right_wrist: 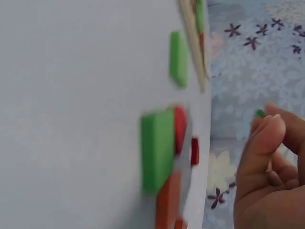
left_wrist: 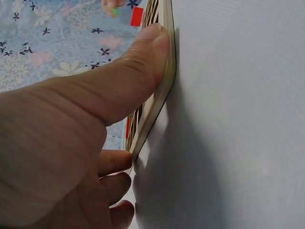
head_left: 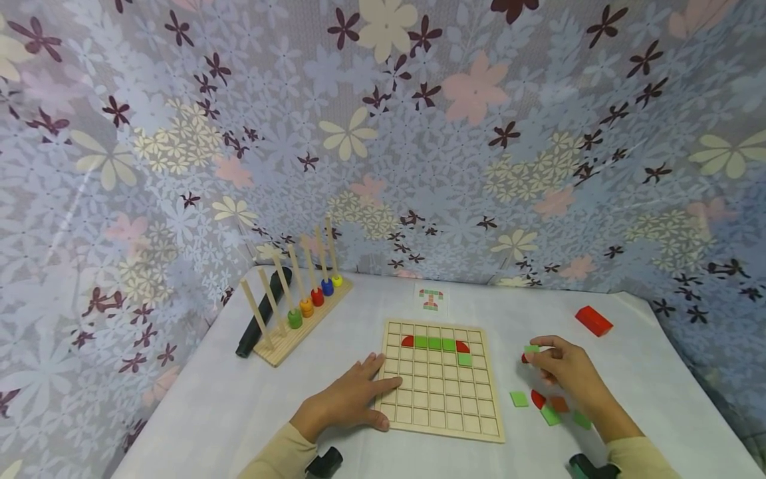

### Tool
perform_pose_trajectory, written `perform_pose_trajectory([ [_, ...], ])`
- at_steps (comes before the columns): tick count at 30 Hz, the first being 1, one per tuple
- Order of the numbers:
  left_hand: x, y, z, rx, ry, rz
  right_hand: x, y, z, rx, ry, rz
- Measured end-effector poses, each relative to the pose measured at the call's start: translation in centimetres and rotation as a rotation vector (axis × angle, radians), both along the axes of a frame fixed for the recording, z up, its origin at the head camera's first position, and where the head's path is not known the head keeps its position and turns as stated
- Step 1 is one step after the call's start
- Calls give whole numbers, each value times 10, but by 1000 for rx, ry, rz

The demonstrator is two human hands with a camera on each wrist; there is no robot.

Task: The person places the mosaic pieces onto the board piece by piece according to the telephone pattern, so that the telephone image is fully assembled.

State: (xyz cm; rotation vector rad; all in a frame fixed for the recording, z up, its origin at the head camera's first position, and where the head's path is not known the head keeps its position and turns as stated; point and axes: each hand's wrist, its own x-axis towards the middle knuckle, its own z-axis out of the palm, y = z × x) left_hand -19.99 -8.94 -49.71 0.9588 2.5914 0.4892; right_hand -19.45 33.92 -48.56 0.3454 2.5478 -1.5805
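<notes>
A wooden grid board (head_left: 443,402) lies on the white table. Along its upper part sit a row of green square tiles (head_left: 435,343) between two red rounded tiles (head_left: 463,346), with one more green tile (head_left: 464,359) under the right end. My left hand (head_left: 350,392) rests at the board's left edge, fingers spread; in the left wrist view its thumb (left_wrist: 147,57) lies against the frame (left_wrist: 164,86). Right of the board, my right hand (head_left: 565,369) pinches a green square tile (head_left: 531,348) above the table. Some red shows just under that tile; whether it is held too is unclear.
Loose tiles lie below my right hand: a green one (head_left: 518,399), a red rounded one (head_left: 538,399), an orange-red one (head_left: 559,404) and others. Behind the board is a pattern card (head_left: 431,299). A pegged bead rack (head_left: 275,356) stands left, a red block (head_left: 594,320) right.
</notes>
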Motion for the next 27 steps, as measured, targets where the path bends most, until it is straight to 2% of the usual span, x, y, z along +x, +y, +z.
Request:
perform_pose_trajectory([
  [3, 0, -1, 1, -5, -4, 4, -5, -10, 5, -179, 48, -35],
  [7, -1, -3, 2, -4, -8, 5, -15, -30, 9, -405, 106, -41],
  [11, 0, -2, 4, 3, -22, 6, -25, -53, 10, -541, 119, -3],
  [13, 1, -1, 4, 5, -28, 6, -30, -64, 11, -560, 108, 39],
  [19, 1, 0, 5, 5, -28, 4, -47, -100, 9, -522, 59, 158],
  [27, 1, 1, 4, 18, -35, 3, -58, -144, 3, -391, -7, 333],
])
